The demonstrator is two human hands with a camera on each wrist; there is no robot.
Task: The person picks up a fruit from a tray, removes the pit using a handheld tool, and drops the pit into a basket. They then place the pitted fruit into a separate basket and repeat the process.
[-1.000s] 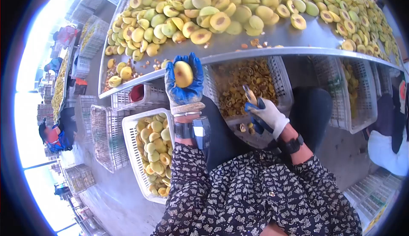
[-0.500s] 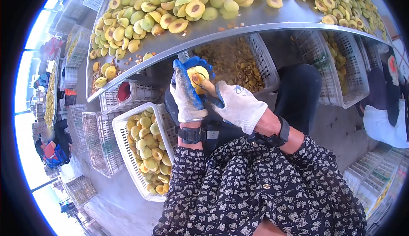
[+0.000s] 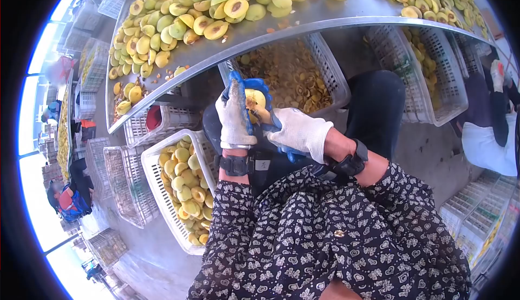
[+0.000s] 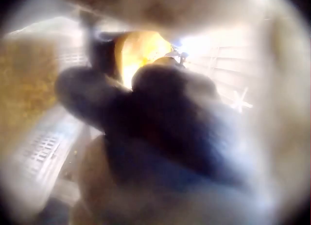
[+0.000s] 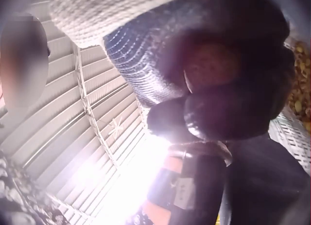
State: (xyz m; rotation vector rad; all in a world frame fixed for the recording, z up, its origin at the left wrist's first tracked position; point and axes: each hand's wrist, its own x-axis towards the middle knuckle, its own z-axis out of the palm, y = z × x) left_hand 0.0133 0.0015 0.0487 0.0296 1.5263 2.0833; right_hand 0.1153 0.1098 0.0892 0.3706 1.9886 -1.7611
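My gloved left hand (image 3: 233, 117) cups a yellow peach half (image 3: 255, 98), its fingers and thumb curled around it below the table edge. In the left wrist view the peach half (image 4: 141, 52) shows bright behind dark, blurred fingers. My gloved right hand (image 3: 300, 132) grips a short tool (image 3: 264, 116) with a tan handle, its front end at the cut face of the fruit. The tool's tip is hidden there. Seen from the right wrist, dark coated fingers (image 5: 228, 111) wrap round the brown handle (image 5: 211, 64).
Many peach halves (image 3: 216, 29) are heaped on the metal table (image 3: 254, 34) ahead. Under its edge stands a crate (image 3: 331, 70) of brownish scraps. A white crate (image 3: 154, 183) of peach halves stands at left. Another person (image 3: 490, 121) sits at far right.
The right hand has come left and up to the left hand, bringing the tool to the peach half. The left hand has turned its palm inward and dropped slightly from the table edge.
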